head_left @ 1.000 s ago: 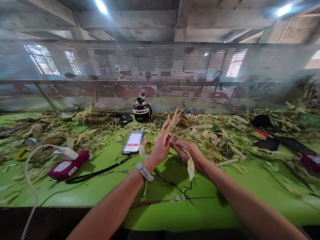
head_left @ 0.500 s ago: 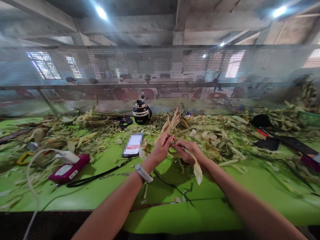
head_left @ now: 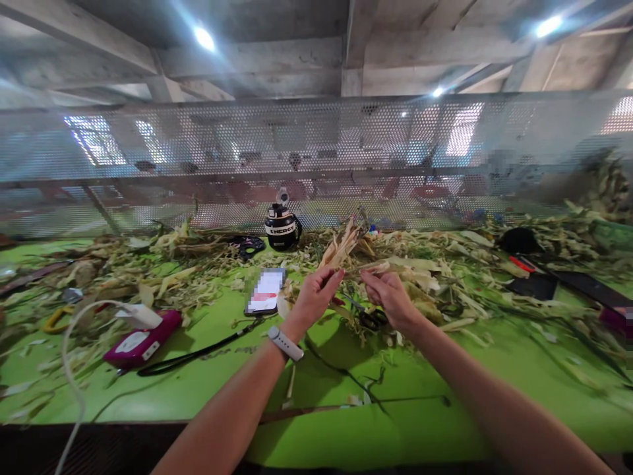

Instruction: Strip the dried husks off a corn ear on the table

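Observation:
My left hand (head_left: 312,300), with a pale watch on its wrist, is closed at the lower end of a bundle of dry corn husks (head_left: 342,243) that fans up and away. Opposite it, my right hand (head_left: 394,301) pinches a pale husk strip (head_left: 378,268) between thumb and forefinger. A thin length seems to run between the two hands, too fine to make out. Dark-handled scissors (head_left: 372,320) lie just below my right hand, their blades pointing toward my left hand.
Loose husk scraps (head_left: 168,274) litter the green table (head_left: 297,439). Left of my hands lie a phone (head_left: 266,290) and a magenta power bank (head_left: 143,340) with a white cable. A black bottle (head_left: 281,227) stands behind, before a perforated metal screen (head_left: 316,138).
My right hand has moved slightly right, away from my left. The husk strip that hung below it now lies up over its fingers. The scissors have come into sight.

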The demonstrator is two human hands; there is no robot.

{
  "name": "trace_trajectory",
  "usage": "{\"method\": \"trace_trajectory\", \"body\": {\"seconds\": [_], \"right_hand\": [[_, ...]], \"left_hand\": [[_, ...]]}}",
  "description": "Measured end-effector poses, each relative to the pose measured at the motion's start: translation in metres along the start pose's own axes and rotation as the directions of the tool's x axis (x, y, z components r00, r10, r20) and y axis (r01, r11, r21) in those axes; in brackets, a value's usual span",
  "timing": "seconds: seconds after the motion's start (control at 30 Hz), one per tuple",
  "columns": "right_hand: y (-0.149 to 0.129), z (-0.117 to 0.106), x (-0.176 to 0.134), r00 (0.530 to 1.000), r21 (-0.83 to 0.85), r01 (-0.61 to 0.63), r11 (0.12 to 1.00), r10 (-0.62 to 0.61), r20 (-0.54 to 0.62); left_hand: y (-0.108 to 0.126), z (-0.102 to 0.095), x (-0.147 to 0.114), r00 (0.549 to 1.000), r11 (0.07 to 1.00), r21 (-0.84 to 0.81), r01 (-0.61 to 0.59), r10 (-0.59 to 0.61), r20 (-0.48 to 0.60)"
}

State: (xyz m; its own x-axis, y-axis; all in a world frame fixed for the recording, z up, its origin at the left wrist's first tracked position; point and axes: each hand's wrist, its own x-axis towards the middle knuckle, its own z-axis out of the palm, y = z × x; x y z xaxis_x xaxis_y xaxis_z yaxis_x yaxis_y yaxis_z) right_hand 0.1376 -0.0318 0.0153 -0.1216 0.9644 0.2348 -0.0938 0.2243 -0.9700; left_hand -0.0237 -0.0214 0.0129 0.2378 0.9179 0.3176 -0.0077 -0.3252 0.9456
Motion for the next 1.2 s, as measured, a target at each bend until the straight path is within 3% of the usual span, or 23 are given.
{"method": "trace_trajectory", "body": {"seconds": [0.1,0.23,0.33,0.4,0.5,0.57,0.67,0.77,0.87,0.93,1.0,1.1,1.2], "right_hand": [[-0.005,0.001,-0.003,0.999,0.057,-0.037,0.998,0.034,0.04],[-0.008,0.003,-0.005,0.985,0.131,-0.171,0.977,0.17,0.018],[-0.008,0.004,-0.005,0.966,0.086,-0.259,0.962,0.257,0.037],[-0.008,0.005,-0.005,0.969,0.013,-0.244,0.97,0.243,0.044],[-0.006,0.006,-0.006,0.995,-0.185,-0.084,0.979,0.094,0.044],[-0.005,0.006,-0.008,0.996,-0.372,0.077,0.925,-0.055,0.068],[-0.005,0.009,-0.014,0.956,-0.603,0.293,0.742,-0.214,0.201],[-0.009,0.011,-0.02,0.883,-0.683,0.469,0.56,-0.296,0.364],[-0.017,0.009,-0.024,0.793,-0.725,0.574,0.382,-0.48,0.375],[-0.022,0.005,-0.023,0.71,-0.767,0.581,0.273,-0.63,0.314],[-0.025,-0.001,-0.02,0.651,-0.799,0.553,0.237,-0.721,0.237],[-0.025,-0.011,-0.012,0.669,-0.818,0.475,0.325,-0.737,0.095],[-0.02,-0.017,-0.004,0.723,-0.809,0.413,0.417,-0.691,0.013]], "left_hand": [[0.001,0.0,-0.001,1.0,0.997,0.084,0.003,-0.003,0.0],[0.001,0.001,-0.003,0.999,0.996,0.087,-0.013,0.016,-0.031],[0.0,0.003,-0.005,0.997,0.996,0.083,-0.044,0.05,-0.067],[0.0,0.004,-0.006,0.993,0.994,0.096,-0.053,0.062,-0.097],[-0.001,0.004,-0.005,0.976,0.987,0.144,-0.065,0.093,-0.195],[0.0,0.003,-0.003,0.958,0.979,0.195,-0.057,0.109,-0.264],[0.0,-0.002,0.0,0.938,0.962,0.271,-0.033,0.123,-0.324],[-0.002,-0.006,0.003,0.925,0.928,0.37,-0.046,0.179,-0.336],[-0.003,-0.007,0.004,0.94,0.892,0.446,-0.076,0.213,-0.267],[-0.002,-0.004,0.002,0.963,0.881,0.451,-0.145,0.231,-0.14],[0.001,0.001,-0.002,0.968,0.88,0.41,-0.238,0.247,0.032],[0.009,0.007,-0.009,0.948,0.924,0.274,-0.267,0.201,0.246],[0.016,0.008,-0.013,0.939,0.976,0.147,-0.158,0.102,0.327]]}}
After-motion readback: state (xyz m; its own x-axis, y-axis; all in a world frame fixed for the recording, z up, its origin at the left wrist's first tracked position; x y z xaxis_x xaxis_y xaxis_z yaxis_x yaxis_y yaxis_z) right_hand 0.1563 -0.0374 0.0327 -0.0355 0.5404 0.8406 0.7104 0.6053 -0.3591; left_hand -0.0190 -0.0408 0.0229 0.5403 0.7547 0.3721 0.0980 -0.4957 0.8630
